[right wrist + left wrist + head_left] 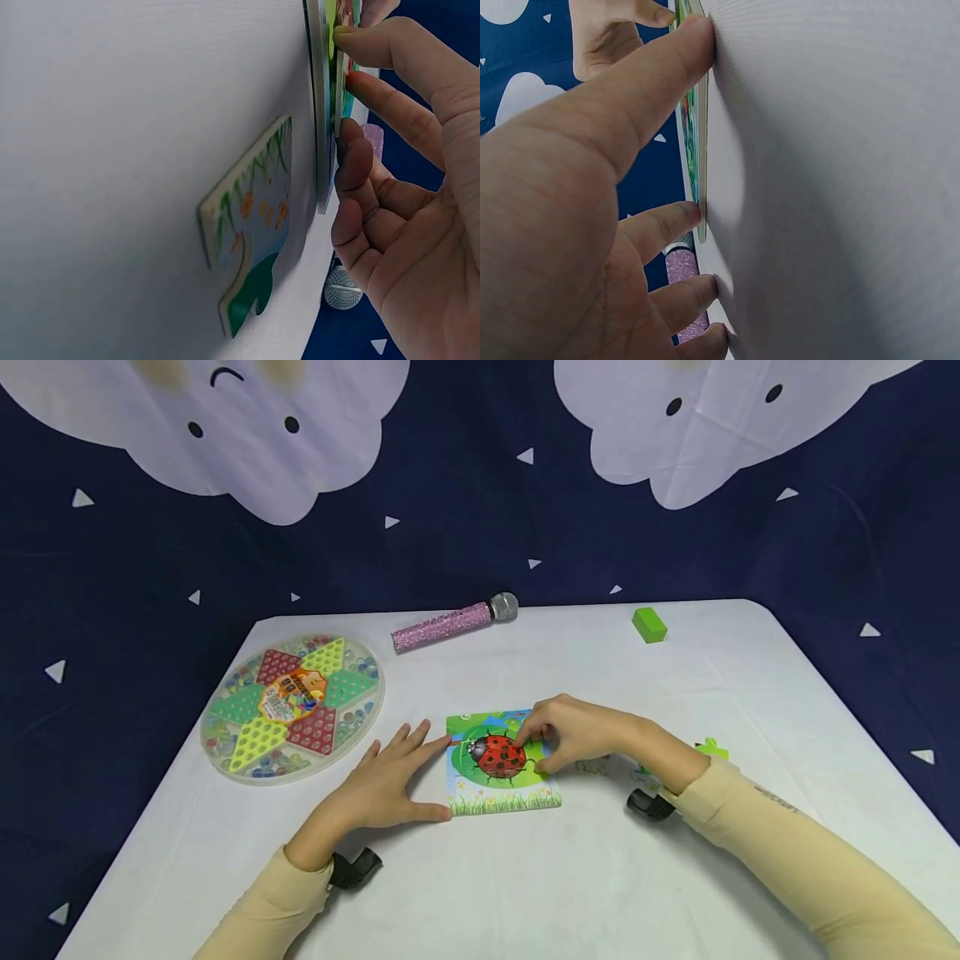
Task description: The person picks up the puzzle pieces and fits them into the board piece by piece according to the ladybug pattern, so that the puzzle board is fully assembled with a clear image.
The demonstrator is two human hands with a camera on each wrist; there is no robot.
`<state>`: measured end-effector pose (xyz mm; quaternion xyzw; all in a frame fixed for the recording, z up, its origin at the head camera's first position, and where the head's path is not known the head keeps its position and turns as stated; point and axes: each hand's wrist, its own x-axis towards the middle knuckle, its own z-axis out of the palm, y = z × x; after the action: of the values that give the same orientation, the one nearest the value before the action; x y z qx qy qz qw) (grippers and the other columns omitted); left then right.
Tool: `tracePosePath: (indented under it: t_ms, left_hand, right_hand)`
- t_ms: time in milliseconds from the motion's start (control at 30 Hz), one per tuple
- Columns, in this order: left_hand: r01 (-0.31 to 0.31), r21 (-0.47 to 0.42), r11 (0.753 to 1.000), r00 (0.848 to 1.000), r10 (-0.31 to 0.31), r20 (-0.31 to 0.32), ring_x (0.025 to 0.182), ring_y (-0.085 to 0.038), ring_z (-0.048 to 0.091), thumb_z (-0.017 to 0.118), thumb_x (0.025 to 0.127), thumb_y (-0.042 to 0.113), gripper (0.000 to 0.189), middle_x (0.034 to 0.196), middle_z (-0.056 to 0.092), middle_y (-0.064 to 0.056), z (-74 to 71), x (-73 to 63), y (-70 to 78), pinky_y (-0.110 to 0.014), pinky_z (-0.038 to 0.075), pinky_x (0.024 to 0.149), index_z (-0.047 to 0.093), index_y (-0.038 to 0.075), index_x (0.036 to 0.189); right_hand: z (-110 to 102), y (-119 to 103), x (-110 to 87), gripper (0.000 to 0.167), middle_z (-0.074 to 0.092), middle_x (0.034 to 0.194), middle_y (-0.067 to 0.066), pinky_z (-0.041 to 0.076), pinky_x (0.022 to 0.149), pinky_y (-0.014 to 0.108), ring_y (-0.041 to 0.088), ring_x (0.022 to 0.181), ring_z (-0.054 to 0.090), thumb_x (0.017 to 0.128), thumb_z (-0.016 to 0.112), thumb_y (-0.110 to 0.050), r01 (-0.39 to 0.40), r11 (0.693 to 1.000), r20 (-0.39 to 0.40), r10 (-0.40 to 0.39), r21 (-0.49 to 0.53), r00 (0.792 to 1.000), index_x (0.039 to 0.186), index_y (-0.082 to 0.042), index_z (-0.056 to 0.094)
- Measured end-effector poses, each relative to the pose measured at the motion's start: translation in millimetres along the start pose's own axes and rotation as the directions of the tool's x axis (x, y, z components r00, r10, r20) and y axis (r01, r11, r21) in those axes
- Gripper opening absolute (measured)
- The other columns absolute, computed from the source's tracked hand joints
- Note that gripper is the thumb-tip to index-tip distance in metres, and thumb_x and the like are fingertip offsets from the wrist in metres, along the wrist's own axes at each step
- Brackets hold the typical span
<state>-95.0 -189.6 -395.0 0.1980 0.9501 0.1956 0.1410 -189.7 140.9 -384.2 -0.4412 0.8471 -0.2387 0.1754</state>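
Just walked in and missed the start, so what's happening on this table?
A person is working on a ladybug puzzle on the white table. The left hand lies flat with fingers against the board's left edge; the right hand presses a piece into it. A loose puzzle piece lies beside the board.

A white table (pixel 750 710) is standing before a dark blue backdrop (pixel 480 543) that is showing white clouds (pixel 247 435) with faces and small white triangles (pixel 525 456). Even light is falling across the tabletop, casting soft shadows.
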Motion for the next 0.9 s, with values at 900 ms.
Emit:
tracePosePath:
  t_ms: [900]
  left_hand:
    - [-0.006, -0.001, 1.000, 1.000, 0.006, -0.009, 0.165, -0.051, 0.017, 0.085, 0.084, 0.062, 0.104, 0.179, 0.021, -0.018, -0.4, -0.2, 1.0, -0.083, 0.014, 0.124, 0.038, 0.023, 0.169]
  right_hand:
    - [-1.5, -1.9, 2.9, 0.037, 0.071, 0.099, -0.007, 0.053, 0.082, 0.027, 0.010, 0.092, 0.060, 0.084, 0.092, -0.022, -0.006, 1.000, 0.017, 0.007, -0.022, 1.000, 0.119, -0.018, 0.083]
